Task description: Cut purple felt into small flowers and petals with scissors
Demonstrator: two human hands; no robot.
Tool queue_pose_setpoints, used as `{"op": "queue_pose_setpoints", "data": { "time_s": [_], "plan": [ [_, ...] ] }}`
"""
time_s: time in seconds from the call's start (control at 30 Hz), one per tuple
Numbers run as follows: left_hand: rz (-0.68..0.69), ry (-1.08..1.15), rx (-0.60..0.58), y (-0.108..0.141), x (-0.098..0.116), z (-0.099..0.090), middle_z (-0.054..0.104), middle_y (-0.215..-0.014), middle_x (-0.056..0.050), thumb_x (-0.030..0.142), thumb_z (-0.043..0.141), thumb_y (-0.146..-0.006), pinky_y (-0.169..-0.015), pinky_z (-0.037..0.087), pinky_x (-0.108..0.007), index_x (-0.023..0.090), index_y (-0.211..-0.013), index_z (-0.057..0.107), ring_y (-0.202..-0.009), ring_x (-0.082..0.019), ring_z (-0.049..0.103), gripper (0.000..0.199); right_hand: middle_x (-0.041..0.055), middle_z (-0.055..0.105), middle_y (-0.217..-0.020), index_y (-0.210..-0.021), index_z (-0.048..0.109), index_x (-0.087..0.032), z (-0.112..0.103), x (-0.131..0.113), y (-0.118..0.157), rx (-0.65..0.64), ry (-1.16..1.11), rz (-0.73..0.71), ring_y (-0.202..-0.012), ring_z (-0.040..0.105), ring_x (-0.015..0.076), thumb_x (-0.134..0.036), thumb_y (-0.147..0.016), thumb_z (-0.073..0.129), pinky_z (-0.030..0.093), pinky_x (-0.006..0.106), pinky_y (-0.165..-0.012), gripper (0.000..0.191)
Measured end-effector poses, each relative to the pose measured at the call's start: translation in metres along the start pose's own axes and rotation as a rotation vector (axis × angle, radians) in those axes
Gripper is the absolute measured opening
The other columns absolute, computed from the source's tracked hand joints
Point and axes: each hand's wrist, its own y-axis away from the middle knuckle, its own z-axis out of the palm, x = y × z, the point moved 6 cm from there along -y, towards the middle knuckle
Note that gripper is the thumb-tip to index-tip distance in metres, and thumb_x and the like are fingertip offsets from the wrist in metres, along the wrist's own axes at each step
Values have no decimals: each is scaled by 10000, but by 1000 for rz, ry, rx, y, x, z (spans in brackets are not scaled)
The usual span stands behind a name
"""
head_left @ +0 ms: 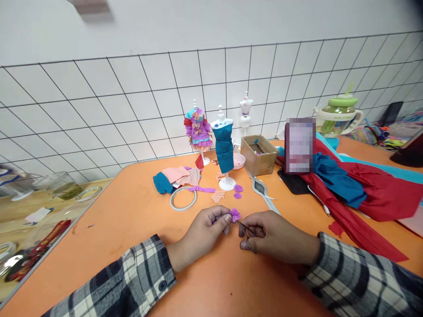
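Between thumb and fingers, my left hand [212, 221] pinches a small purple crepe-paper flower [235, 215]. My right hand [272, 235] grips a pair of small scissors [246, 232], fingers in the handles, with the blades reaching to the flower's underside. Just beyond my hands lie two purple paper rosettes [238, 192] and some peach paper scraps [218, 196]. Behind them stands a doll dress form [224, 145] wrapped in teal paper on a round white base. A roll of tape [183, 199] lies flat to the left.
At the back stand a dress form in a purple outfit [198, 127] and a bare white one [246, 110]. A cardboard box [259, 158], a pink bowl [239, 161] and grey scissors [261, 189] are nearby. Red crepe paper [380, 189], a propped phone [300, 145] and a jug [339, 114] occupy the right.
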Motion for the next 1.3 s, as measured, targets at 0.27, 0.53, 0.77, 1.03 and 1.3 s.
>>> {"op": "queue_pose_setpoints", "data": {
  "time_s": [0.27, 0.53, 0.77, 1.03, 1.3],
  "plan": [
    [-86, 91, -37, 3, -1, 1, 534, -553, 34, 516, 639, -786, -471, 280, -203, 146, -691, 605, -454, -67, 384, 383, -49, 499, -561, -803, 652, -171, 3, 1, -1, -19, -66, 17, -534, 404, 94, -333, -766, 636, 294, 218, -486, 166],
    [-103, 80, -79, 3, -7, 4, 526, -539, 38, 532, 637, -779, -472, 273, -208, 136, -719, 632, -432, -62, 370, 400, -58, 438, -554, -830, 682, -177, 1, 9, -3, -45, -5, 11, -527, 366, 87, -342, -753, 649, 264, 216, -475, 185],
    [-74, 77, -9, 1, -6, 1, 535, -551, 33, 482, 631, -795, -502, 317, -211, 144, -742, 638, -477, -83, 417, 342, -60, 523, -598, -925, 621, -185, -13, 13, 0, 14, -6, 88, -548, 448, 97, -325, -703, 696, 312, 210, -497, 272],
    [110, 89, 374, 3, 4, -28, 663, -859, -48, 408, 581, -859, -721, 459, -257, 159, -860, 628, -793, -160, 587, 253, 18, 605, -804, -668, 602, -192, -31, 15, 5, 103, 350, 95, -741, 549, 165, -406, -619, 767, 389, 254, -619, 275],
    [101, 106, 357, 2, 0, -27, 596, -675, 4, 416, 573, -862, -587, 417, -223, 155, -868, 613, -606, -117, 511, 264, -69, 613, -676, -1035, 477, -234, -8, 26, 15, -195, 30, 213, -495, 520, 106, -305, -667, 731, 330, 199, -434, 453]
  ]
}}
